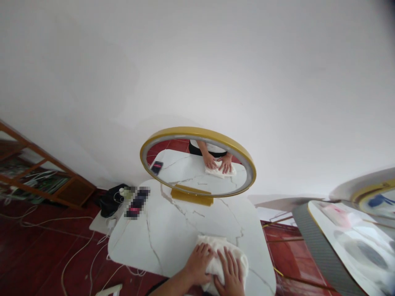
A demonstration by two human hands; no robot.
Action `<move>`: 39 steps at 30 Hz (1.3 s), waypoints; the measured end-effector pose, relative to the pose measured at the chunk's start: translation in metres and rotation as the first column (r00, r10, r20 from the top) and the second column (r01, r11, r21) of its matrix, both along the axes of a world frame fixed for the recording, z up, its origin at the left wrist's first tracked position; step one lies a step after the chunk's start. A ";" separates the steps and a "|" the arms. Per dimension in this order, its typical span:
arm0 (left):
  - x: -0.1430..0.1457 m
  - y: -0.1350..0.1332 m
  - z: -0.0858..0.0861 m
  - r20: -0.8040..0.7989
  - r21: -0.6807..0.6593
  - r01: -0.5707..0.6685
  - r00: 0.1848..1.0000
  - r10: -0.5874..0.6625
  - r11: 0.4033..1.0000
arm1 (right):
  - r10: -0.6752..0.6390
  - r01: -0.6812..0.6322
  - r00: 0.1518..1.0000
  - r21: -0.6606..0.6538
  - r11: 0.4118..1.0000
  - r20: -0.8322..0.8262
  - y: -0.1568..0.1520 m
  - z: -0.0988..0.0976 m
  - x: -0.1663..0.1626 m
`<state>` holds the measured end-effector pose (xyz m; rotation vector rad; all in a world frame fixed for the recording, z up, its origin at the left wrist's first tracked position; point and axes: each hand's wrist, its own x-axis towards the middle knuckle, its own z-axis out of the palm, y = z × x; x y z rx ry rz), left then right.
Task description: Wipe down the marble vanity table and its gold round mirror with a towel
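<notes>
A folded white cloth (221,242), soft like a towel, lies on the white marbled tabletop (182,246) near its front edge. My left hand (200,263) rests on the cloth's left side, fingers laid over it. Flat on its right part is my right hand (230,271), with the fingers stretched out and somewhat spread. Both palms press down on the cloth and neither hand grips it. Behind them stands a round mirror (197,164) with a gold frame, which reflects the hands and cloth.
A blurred-out dark item (137,202) lies at the table's left edge, beside a black bag (111,201). White cables (77,255) trail over the red floor. On the right is another table (348,242) with a pink-and-white pack. A wooden shelf (46,164) stands far left.
</notes>
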<state>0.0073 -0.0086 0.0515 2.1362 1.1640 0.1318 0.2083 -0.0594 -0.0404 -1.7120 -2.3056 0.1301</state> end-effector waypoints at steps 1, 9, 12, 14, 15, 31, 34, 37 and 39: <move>-0.012 0.000 -0.001 -0.005 0.001 0.000 1.000 0.000 1.000 | 0.012 -0.012 1.000 -0.001 1.000 -0.001 0.001 -0.002 -0.010; -0.090 0.022 -0.002 -0.064 0.032 0.017 0.998 -0.015 0.999 | 0.105 -0.099 0.994 -0.160 0.982 0.030 0.037 0.014 -0.078; -0.102 0.045 -0.001 -0.099 0.066 -0.021 0.995 0.028 0.998 | 0.088 -0.073 0.994 -0.220 0.973 0.058 0.067 0.028 -0.097; -0.106 0.064 0.001 -0.104 0.096 -0.053 0.993 0.063 0.994 | 0.070 -0.046 0.994 -0.268 0.962 0.081 0.090 0.037 -0.107; -0.108 0.073 0.001 -0.103 0.108 -0.064 0.992 0.076 0.992 | 0.060 -0.030 0.994 -0.298 0.954 0.092 0.102 0.042 -0.112; -0.133 0.012 -0.015 -0.031 0.021 -0.140 0.990 0.140 0.990 | 0.120 -0.107 0.991 -0.195 0.975 0.056 0.044 0.019 -0.119; -0.151 -0.010 -0.018 0.003 -0.040 -0.020 1.000 0.020 0.999 | 0.223 -0.210 0.973 -0.167 0.963 0.059 0.014 -0.005 -0.114; -0.168 -0.017 -0.018 -0.001 -0.086 0.044 0.999 -0.044 0.995 | 0.292 -0.276 0.954 -0.177 0.945 0.068 0.007 -0.013 -0.116; -0.178 -0.017 -0.020 -0.030 -0.105 0.030 0.999 -0.033 0.994 | 0.344 -0.325 0.938 -0.221 0.920 0.052 0.012 -0.007 -0.122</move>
